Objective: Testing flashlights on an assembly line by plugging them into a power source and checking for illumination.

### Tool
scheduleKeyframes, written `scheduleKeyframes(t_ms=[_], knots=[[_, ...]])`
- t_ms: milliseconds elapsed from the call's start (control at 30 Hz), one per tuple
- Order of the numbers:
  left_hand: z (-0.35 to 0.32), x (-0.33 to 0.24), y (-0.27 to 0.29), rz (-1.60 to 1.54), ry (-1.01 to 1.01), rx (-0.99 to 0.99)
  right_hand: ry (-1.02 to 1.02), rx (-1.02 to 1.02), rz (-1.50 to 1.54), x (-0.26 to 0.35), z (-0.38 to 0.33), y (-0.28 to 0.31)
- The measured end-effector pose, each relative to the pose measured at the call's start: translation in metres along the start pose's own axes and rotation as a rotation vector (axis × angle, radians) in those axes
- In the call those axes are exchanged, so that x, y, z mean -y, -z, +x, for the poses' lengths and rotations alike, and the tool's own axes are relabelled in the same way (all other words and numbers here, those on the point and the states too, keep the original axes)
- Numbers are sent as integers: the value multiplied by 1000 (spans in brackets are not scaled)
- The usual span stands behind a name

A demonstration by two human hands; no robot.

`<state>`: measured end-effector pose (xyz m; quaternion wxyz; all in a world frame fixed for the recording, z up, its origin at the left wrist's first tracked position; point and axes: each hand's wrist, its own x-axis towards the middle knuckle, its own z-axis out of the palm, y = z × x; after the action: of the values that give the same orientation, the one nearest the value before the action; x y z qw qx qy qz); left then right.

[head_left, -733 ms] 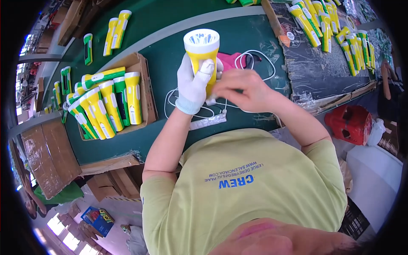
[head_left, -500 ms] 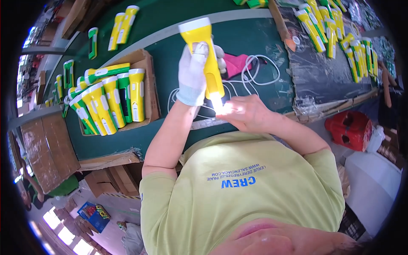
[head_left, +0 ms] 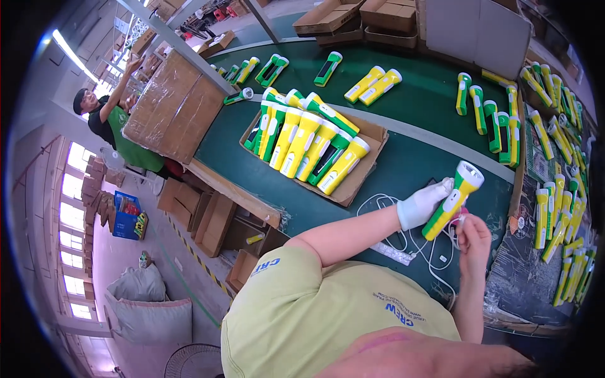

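Your right hand (head_left: 474, 239) was bare and raised at four o'clock in the view, its fingers bent in close by the torch (head_left: 452, 201); whether they pinched anything, I could not tell. Your gloved left hand (head_left: 423, 206) was curled round the torch, which sat at three o'clock, tilted, its white-rimmed head toward one o'clock. From the torch, a white strip (head_left: 394, 253) lay at eight o'clock on your table (head_left: 340, 227). A box (head_left: 373, 133) of yellow and green torches stood farther off, toward ten. Beyond it, more torches (head_left: 372, 85) lay on the green surface. Farthest, at ten in the view, a co-worker (head_left: 129, 135) had an arm raised.
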<state>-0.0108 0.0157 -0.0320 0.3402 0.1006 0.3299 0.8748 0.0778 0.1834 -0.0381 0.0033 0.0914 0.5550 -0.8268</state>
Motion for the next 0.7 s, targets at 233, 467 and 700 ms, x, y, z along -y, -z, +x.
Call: scheduleKeyframes(t_ms=[233, 467, 700], knots=[[9, -14, -13, -40, 212, -118, 379, -48, -424, 54, 19, -22], [3, -21, -25, 85, 143, -92, 451, -6, -458, 48, 19, -31], [-13, -19, -21, 211, -9, -29, 540, -25, -718, 59, 12, -33]])
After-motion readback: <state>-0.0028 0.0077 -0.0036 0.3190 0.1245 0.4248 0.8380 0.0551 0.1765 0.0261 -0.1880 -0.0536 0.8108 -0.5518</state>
